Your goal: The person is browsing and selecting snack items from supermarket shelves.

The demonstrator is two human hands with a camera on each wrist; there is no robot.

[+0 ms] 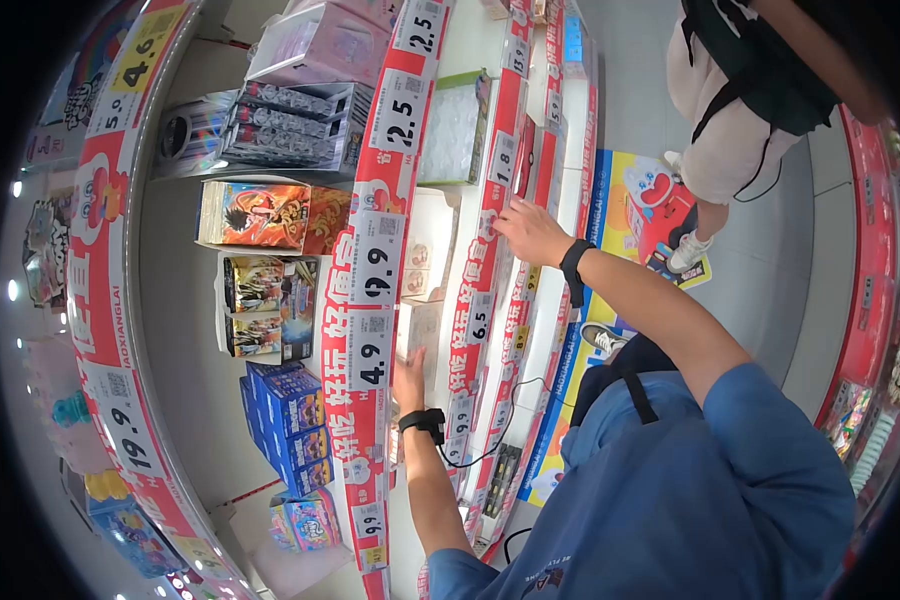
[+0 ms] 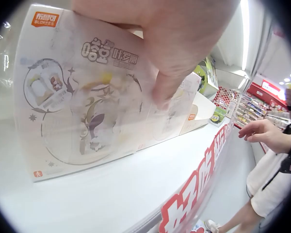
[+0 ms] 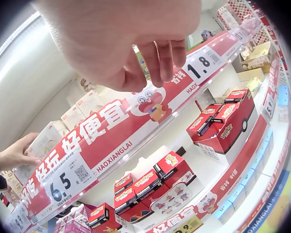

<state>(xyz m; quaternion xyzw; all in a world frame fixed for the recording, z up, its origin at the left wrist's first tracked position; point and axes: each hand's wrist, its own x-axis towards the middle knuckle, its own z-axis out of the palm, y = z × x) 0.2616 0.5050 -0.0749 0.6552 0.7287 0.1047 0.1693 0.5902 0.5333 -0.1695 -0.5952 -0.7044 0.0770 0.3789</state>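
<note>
Red Pokémon boxes [image 3: 138, 194] down low, blue boxes [image 1: 295, 410] and a gold box [image 1: 260, 330] higher up, and someone [image 1: 728, 160]'s on the floor mat [image 1: 652, 202].

Smooth card box [image 2: 87, 111], glossy plastic price strip [image 3: 106, 141], smooth shelf [image 2: 97, 191], matt cloth shirt [image 1: 690, 490]

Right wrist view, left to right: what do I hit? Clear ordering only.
Left hand → 6.5 price tag → large mascot on the shelf strip → red Pokémon carton with a ball emblem.
</note>
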